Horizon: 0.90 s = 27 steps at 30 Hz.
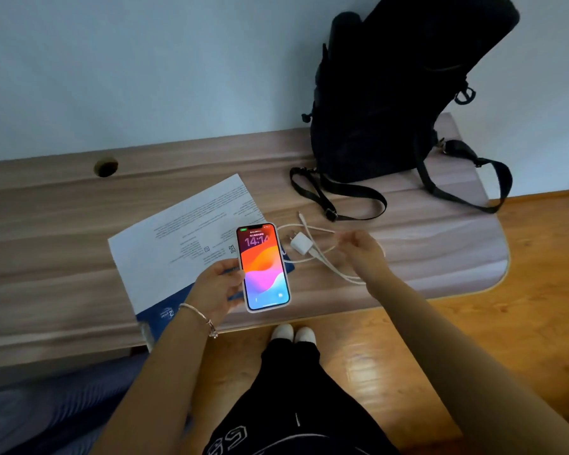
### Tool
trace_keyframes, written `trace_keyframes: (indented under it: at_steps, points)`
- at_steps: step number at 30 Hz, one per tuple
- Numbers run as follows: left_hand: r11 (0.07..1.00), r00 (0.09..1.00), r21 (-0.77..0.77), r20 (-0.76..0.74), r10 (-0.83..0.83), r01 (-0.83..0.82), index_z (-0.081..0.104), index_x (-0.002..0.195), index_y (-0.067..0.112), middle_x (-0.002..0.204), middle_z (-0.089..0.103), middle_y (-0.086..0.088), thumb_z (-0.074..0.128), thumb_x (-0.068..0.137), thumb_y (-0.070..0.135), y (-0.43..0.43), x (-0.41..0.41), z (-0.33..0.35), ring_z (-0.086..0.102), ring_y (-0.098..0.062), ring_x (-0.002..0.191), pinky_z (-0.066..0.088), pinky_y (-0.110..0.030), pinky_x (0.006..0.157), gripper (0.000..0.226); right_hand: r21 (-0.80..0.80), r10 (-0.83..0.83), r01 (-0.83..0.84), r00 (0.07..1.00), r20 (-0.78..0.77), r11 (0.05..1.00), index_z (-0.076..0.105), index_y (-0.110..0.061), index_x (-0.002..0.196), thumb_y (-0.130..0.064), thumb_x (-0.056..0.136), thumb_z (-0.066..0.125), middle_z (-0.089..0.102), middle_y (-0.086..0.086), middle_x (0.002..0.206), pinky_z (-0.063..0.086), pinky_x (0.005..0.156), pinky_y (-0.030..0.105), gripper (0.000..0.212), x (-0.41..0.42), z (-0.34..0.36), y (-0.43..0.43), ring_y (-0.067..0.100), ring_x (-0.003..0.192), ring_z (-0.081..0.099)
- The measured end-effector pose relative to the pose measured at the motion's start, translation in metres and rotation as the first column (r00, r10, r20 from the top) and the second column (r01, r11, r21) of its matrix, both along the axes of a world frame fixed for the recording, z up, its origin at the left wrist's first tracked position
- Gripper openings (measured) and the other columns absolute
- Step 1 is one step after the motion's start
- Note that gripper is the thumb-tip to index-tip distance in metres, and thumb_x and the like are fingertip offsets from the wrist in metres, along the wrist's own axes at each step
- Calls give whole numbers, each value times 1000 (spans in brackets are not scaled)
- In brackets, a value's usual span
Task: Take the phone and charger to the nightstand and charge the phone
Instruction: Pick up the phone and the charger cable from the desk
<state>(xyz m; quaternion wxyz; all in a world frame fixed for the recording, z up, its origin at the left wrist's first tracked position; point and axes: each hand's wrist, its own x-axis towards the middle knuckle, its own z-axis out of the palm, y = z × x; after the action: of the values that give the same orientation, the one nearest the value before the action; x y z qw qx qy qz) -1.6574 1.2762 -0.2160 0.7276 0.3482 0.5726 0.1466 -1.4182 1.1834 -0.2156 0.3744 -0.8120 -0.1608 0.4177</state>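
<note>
A: Start at the left of the frame. What lies on the surface (63, 224)?

B: A printed sheet of paper (181, 238), lying flat left of centre. Just right of it, the left hand (216, 287) has the phone (263, 267). The grip is closed on the phone's left edge, thumb side showing, and the lit screen faces up.

A: Is the phone lifted or resting?

B: I cannot tell for sure. Its lower end hangs past the near edge of the surface, so I judge it to be carried by the hand.

A: How will it handle?

B: Rigid, smooth, with a glass face, so likely slippery and breakable if dropped. Holding both long edges would be safer than pinching one side.

A: And further right?

B: The charger (299, 246), a small white plug block, lies on the surface just right of the phone's top. Its white cable (322, 257) loops loosely around it. The right hand (358, 249) is over the loops, fingers drawn together on a strand, though blur keeps me from saying how firmly.

A: How would you take the charger?

B: The block is light and hard; the cable is limp and will trail. I would gather the loops and the block together in one hand.

A: Anything beyond that?

B: A black backpack (401, 93) stands at the upper right, against the wall.
</note>
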Motion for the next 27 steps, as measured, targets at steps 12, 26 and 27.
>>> trace_keyframes:
  at_steps: [12,26,27]
  points:
    - [999,1000,-33,12,-5,5,63,95,23,102,69,-3,62,86,15,12,2,9,64,-28,100,56,-31,59,12,-427,701,-557,571,426,713,26,-21,146,-40,72,75,35,6,151,16,116,51,90,9,-39,16,26,139,31]
    - [998,999,-54,-9,40,-40,61,99,19,110,66,-8,59,88,13,12,6,14,62,-31,106,58,-35,67,13,-494,752,-585,363,550,644,59,-18,111,-32,84,59,66,6,111,32,89,36,30,10,-39,20,29,104,56]
    - [997,999,-57,-8,45,-46,61,99,19,109,66,-8,58,88,12,11,6,14,62,-31,106,58,-34,65,13,-524,773,-587,324,546,617,58,-18,114,-33,87,55,66,6,112,31,90,36,31,9,-40,20,29,104,56]
